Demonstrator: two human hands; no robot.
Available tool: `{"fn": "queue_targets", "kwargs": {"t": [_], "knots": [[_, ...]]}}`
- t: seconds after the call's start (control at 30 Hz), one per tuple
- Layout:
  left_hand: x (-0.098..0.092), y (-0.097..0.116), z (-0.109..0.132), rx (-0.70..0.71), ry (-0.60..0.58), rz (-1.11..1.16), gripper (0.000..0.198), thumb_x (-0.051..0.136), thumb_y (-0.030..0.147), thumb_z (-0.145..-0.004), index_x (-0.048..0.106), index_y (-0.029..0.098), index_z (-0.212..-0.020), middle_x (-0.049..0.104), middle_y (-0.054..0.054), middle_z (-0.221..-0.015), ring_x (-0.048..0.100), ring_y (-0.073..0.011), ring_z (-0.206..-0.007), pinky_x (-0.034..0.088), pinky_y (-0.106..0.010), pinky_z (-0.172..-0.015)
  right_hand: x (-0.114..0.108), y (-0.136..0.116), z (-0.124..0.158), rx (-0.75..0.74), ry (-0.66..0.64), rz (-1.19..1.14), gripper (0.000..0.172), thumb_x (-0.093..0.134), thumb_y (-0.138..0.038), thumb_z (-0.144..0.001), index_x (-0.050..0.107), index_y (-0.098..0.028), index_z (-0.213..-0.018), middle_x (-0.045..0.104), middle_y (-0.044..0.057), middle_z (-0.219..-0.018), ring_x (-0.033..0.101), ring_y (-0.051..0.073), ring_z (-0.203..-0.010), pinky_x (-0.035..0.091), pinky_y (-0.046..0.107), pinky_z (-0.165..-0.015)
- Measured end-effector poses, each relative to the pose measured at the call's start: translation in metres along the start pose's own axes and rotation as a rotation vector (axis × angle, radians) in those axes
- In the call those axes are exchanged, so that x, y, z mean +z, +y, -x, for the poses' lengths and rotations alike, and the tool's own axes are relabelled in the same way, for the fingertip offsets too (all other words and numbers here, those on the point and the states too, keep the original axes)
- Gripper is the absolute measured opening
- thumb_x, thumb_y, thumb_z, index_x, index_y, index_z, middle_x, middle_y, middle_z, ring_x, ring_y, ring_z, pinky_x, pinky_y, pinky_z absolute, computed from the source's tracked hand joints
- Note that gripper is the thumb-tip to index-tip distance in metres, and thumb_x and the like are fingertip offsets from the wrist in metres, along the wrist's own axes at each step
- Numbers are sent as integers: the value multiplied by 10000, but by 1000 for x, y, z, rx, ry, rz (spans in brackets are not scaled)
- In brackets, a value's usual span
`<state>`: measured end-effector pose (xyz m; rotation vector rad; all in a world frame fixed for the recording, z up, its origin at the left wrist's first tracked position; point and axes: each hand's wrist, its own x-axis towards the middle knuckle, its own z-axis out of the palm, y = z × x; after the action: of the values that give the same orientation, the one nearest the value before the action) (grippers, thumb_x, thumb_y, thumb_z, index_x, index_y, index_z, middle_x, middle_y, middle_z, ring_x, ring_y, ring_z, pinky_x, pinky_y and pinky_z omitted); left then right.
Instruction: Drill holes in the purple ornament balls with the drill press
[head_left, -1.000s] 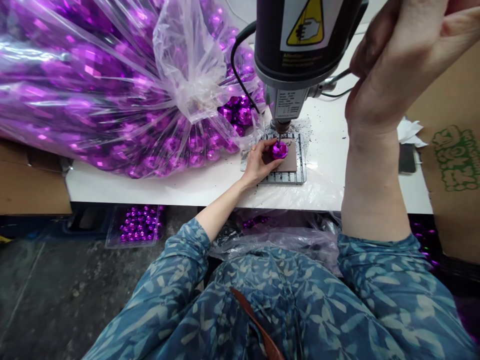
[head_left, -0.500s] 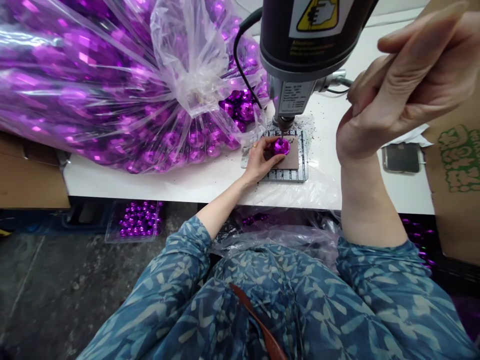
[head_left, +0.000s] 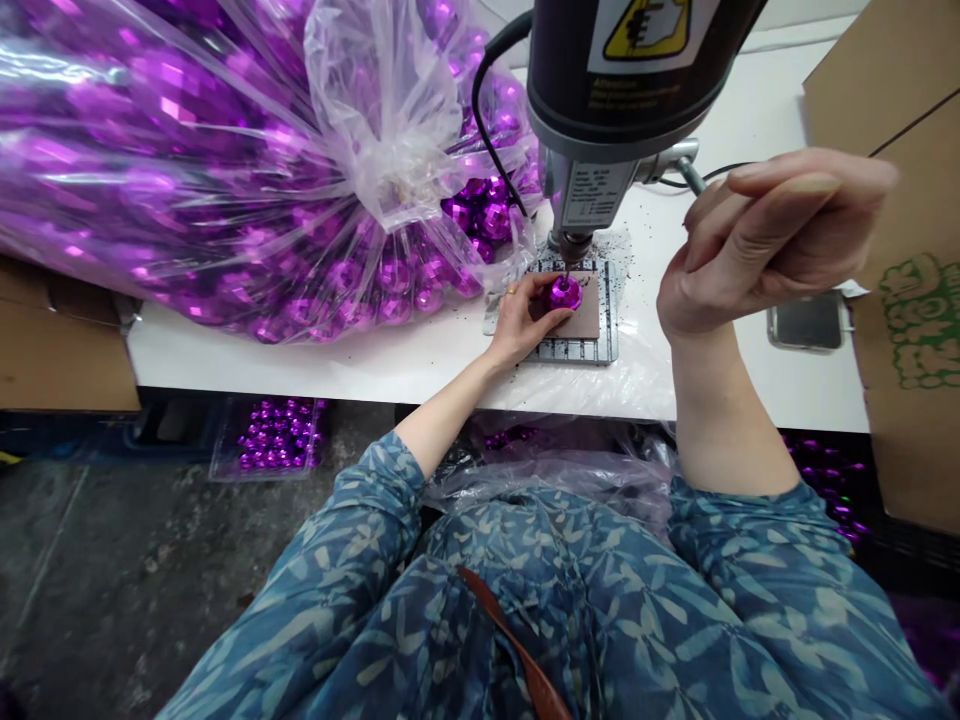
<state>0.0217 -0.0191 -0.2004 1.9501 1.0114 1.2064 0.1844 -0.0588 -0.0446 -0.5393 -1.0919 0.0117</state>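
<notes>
A shiny purple faceted ball rests on a brown board on the metal base plate. My left hand grips it from the left with thumb and fingers. Directly above is the drill press, its bit meeting the ball's top. To the right, my right hand is raised with curled fingers at the end of the press's feed lever. The fingers hide most of that lever.
A large clear plastic bag full of purple balls covers the table's left side. A phone lies on the right, beside a cardboard box. Below the table, a clear bin holds smaller purple pieces. Dark shavings surround the plate.
My right hand has come down and slightly left, its fingers more curled at the lever. My left hand and the ball keep their place under the bit.
</notes>
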Motion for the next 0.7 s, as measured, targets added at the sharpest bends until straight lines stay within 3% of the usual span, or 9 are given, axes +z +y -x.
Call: {"fn": "queue_targets", "kwargs": {"t": [0.3,0.43,0.47,0.53,0.6,0.67,0.7], "knots": [[1,1,1,10,18,8,591,787,635,-840,651,271,-1285,730,-77,-1245,672,-265,-1141,518,-460,-1048,-7,2,13,57,17,78,620,413,-713,-913,484,-122,-740,208,-38,-501,308,-48,-407,340,149,-503],[3,1,-1,18,12,6,602,777,645,-844,640,263,-1289,720,-79,-1255,669,-260,-1139,516,-456,-1047,14,-16,-20,100,36,101,546,475,-661,-889,526,-122,-815,378,-39,-618,371,-70,-464,294,147,-510],[3,3,0,21,17,12,602,775,647,-844,637,260,-1283,716,-80,-1258,668,-259,-1141,519,-454,-1044,20,-19,-33,135,45,115,604,461,-716,-846,548,-118,-851,430,-26,-674,416,-69,-505,282,150,-517],[-1,11,5,18,62,24,588,776,649,-839,632,249,-1246,709,-84,-1243,667,-254,-1130,539,-440,-1006,31,-21,-58,279,5,134,750,420,-869,-573,453,-132,-711,218,-28,-547,329,-39,-441,199,168,-497],[-9,25,16,17,82,26,548,776,627,-843,622,235,-1194,703,-88,-1201,672,-234,-1079,568,-399,-917,38,-17,-75,358,-47,147,757,365,-861,-405,371,-138,-630,142,-19,-543,281,-47,-435,185,166,-503],[-22,44,36,71,-57,39,473,769,582,-858,620,225,-1131,707,-77,-1112,680,-200,-977,578,-351,-822,39,-10,-82,357,-70,158,746,359,-850,-401,346,-135,-614,152,-14,-547,268,-54,-444,192,165,-514],[-29,54,47,125,-199,49,427,763,556,-869,626,223,-1098,710,-68,-1058,681,-186,-924,580,-336,-792,38,-7,-82,347,-63,159,743,366,-854,-418,361,-141,-626,155,-16,-541,270,-48,-444,197,171,-514]]}}
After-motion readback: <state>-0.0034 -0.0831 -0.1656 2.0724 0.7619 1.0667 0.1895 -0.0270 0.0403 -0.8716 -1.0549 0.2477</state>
